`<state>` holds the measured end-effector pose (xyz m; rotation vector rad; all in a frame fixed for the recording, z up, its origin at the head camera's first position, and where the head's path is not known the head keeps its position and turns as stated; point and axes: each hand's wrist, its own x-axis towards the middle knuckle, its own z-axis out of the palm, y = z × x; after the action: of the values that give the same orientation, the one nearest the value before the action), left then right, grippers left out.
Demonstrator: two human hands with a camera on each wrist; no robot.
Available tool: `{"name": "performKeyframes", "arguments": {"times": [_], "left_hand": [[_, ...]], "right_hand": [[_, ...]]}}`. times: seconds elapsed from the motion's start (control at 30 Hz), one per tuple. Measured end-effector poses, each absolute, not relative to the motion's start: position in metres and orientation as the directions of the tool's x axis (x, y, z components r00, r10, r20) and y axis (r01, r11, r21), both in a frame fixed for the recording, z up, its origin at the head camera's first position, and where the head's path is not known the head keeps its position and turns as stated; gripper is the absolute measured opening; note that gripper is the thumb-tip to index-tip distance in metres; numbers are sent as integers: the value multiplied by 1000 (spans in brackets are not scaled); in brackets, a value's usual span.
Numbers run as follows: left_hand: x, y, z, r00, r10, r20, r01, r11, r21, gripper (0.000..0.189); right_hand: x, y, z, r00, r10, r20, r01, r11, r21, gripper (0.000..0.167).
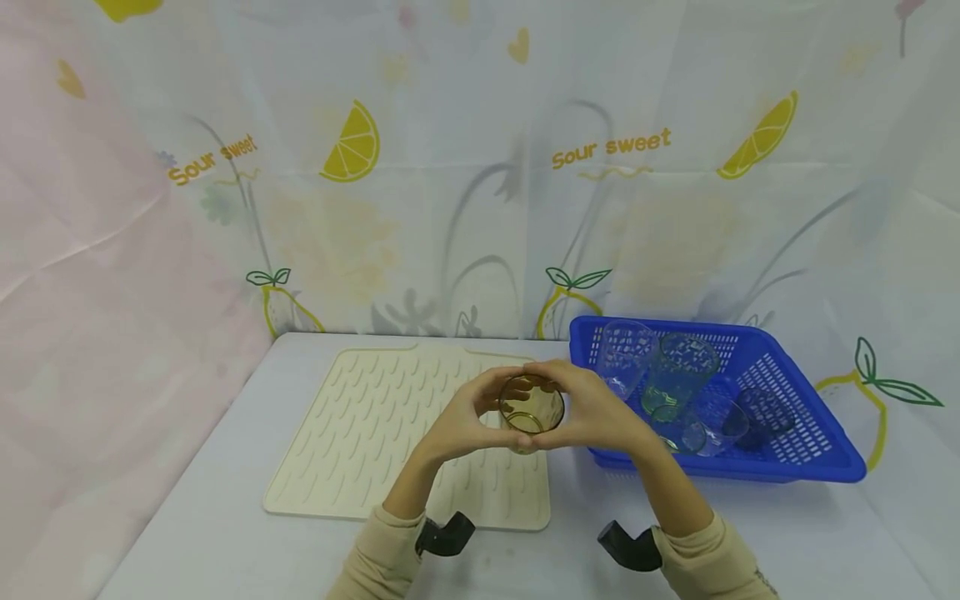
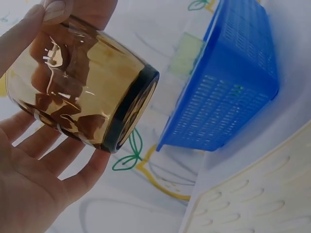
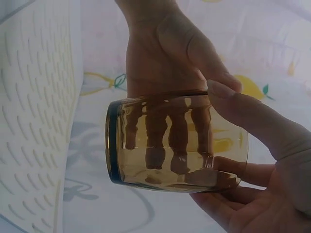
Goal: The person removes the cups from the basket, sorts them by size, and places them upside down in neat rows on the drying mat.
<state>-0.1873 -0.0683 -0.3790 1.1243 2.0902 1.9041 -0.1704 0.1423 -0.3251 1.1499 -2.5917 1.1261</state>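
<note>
An amber drinking glass is held between both hands, its open rim facing the head camera. My left hand wraps its left side, thumb along the near side and fingers behind. From the right, my right hand grips it the same way, and the two thumbs meet near the rim. In the left wrist view the glass shows its thick dark base, with fingers spread below it. In the right wrist view the fingers of the left hand show through the see-through wall of the glass.
A cream ridged drying mat lies on the white table, partly beneath the hands. To the right stands a blue perforated basket holding several glasses, among them a greenish tumbler. A printed curtain hangs behind.
</note>
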Motion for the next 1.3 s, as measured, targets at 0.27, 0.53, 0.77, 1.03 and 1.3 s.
{"name": "performKeyframes", "arguments": {"times": [0.27, 0.53, 0.77, 1.03, 1.3], "left_hand": [[-187, -68, -380, -719, 527, 454, 476, -103, 873, 73], [-186, -66, -378, -741, 498, 450, 476, -83, 876, 66], [-183, -67, -375, -765, 472, 439, 487, -23, 873, 65], [-183, -67, -371, -758, 460, 462, 489, -68, 870, 64], [-186, -62, -369, -718, 465, 519, 499, -176, 848, 71]], "right_hand": [[-166, 140, -332, -747, -543, 382, -627, 388, -675, 77], [-163, 138, -352, -755, -504, 419, -606, 291, -740, 83], [-162, 134, -373, -771, -482, 416, -552, 178, -815, 93], [-163, 128, -387, -809, -469, 355, -464, 139, -875, 78], [-166, 123, -402, -764, -526, 373, -444, 8, -896, 73]]}}
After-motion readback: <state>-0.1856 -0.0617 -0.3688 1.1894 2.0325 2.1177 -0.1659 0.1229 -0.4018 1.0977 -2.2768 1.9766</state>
